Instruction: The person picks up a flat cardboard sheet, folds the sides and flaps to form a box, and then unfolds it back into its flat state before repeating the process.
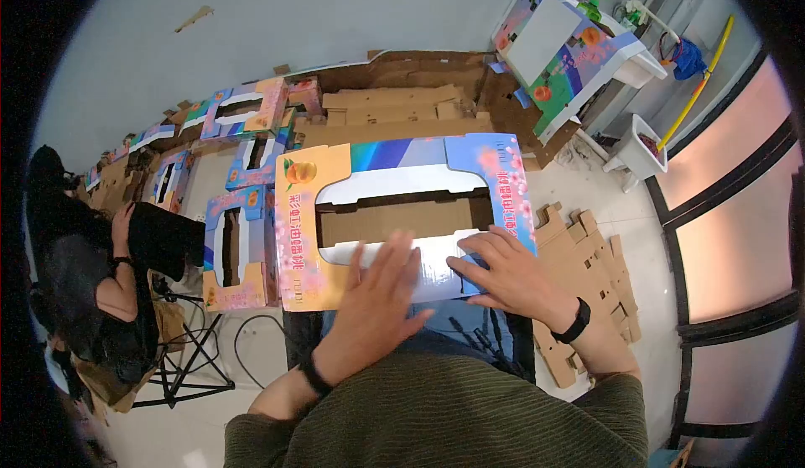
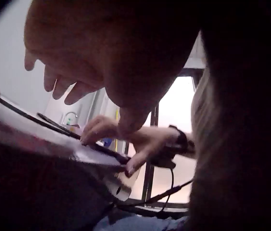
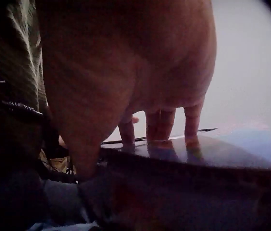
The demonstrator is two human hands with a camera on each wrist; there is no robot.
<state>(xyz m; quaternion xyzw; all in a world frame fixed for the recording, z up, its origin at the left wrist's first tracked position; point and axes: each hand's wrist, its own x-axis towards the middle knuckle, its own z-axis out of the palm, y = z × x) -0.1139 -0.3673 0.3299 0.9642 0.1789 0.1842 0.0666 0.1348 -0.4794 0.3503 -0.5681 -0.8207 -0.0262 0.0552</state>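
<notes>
A printed peach carton [image 1: 295, 221] with a large rectangular opening in its top sits right in front of me. Through the opening its brown cardboard inside shows. My left hand [image 1: 377, 300] hovers over the carton's near left part, fingers spread and straight, blurred in the head view. In the left wrist view, that palm [image 2: 111, 53] hangs above the carton's edge and holds nothing. With its fingertips my right hand [image 1: 516, 277] touches the near right of the top, beside a white glossy flap [image 1: 432, 258]. The right wrist view shows its fingers [image 3: 160, 126] pointing down onto the top, thumb at the near edge.
More printed cartons [image 1: 237, 246] stand in rows to the left, beside a seated person [image 1: 92, 292] and a black folding stand [image 1: 180, 367]. Flattened cardboard [image 1: 579, 283] lies on the floor at right. Behind are brown cardboard sheets [image 1: 394, 107] and a white sink [image 1: 641, 70].
</notes>
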